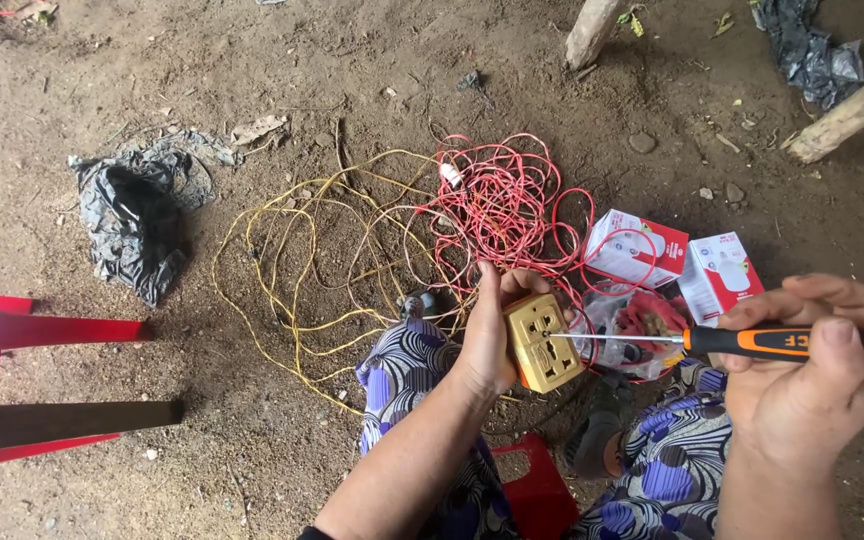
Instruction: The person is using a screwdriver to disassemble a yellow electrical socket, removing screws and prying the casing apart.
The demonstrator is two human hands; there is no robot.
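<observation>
My left hand (489,335) grips a yellow socket box (543,343), holding it upright above my knees. My right hand (810,370) is closed around the orange and black handle of a screwdriver (752,342). The thin metal shaft points left and its tip touches the right face of the socket box. My patterned purple trousers show below both hands.
On the dirt floor lie tangled yellow wire (297,260) and red wire (502,205). Two red-and-white boxes (637,247) and a clear bag of small parts (632,335) sit by my right knee. A black plastic bag (132,215) lies left; a red plastic chair (2,380) stands at the left edge.
</observation>
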